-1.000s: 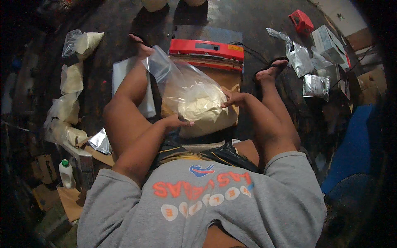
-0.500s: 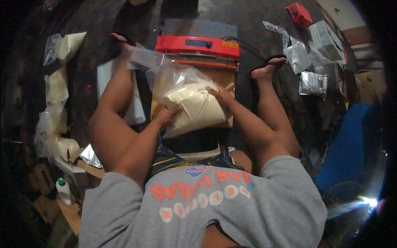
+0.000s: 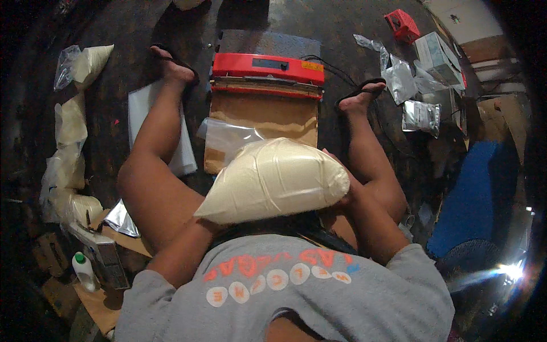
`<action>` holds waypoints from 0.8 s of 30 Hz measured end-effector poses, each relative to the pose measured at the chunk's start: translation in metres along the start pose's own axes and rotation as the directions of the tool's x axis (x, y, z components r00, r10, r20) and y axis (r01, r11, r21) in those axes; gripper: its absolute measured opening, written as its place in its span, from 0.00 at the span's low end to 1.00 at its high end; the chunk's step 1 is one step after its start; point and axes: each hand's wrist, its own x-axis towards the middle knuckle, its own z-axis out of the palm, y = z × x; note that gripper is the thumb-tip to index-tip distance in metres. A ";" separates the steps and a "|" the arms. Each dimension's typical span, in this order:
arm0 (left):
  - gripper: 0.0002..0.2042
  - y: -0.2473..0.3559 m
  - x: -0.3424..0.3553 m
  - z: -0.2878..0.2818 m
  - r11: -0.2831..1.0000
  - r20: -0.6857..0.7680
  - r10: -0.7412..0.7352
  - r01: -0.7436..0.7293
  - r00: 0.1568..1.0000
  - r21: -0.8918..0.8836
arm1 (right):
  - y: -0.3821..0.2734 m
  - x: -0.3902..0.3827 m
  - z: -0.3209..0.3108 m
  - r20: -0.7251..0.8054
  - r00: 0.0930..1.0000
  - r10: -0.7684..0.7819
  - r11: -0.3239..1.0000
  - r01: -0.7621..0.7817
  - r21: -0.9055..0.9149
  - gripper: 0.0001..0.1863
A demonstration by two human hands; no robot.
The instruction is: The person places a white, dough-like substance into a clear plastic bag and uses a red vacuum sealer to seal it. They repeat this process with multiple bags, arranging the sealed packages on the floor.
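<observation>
I hold a plump clear bag of cream-coloured powder (image 3: 270,179) raised across my lap, bottom side toward the camera, its loose plastic top (image 3: 228,134) over a cardboard sheet (image 3: 268,111). My left hand (image 3: 206,227) is beneath the bag's left end, its fingers hidden. My right hand (image 3: 350,188) grips the bag's right end, partly behind it. Beyond the cardboard, between my feet, stands a red heat sealer (image 3: 268,73) with a cable trailing right.
Filled powder bags (image 3: 71,122) line the left, near a white green-capped bottle (image 3: 85,273) and a metal appliance (image 3: 108,262). White sheets (image 3: 145,119) lie by my left leg. Right hold silver pouches (image 3: 420,118), a carton (image 3: 436,57), a red plastic object (image 3: 401,27) and a blue mat (image 3: 461,199).
The bag has been lifted toward me and tilted over, its rounded bottom now facing up. My hands have moved down and apart to its two ends, uncovering more cardboard.
</observation>
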 end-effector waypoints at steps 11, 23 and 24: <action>0.34 0.017 -0.045 0.008 0.987 -0.169 0.057 -0.031 0.984 0.156 | -0.006 -0.046 0.016 0.114 0.993 -0.013 0.994 0.025 -0.107 0.34; 0.31 0.019 0.008 0.067 0.998 0.030 -0.044 0.043 0.999 0.043 | 0.006 0.005 0.024 0.229 0.950 -0.211 0.866 0.291 -0.408 0.18; 0.31 0.019 0.007 0.069 0.992 0.033 -0.091 0.088 0.995 0.094 | 0.004 0.005 0.019 0.240 0.958 -0.156 0.877 0.246 -0.414 0.20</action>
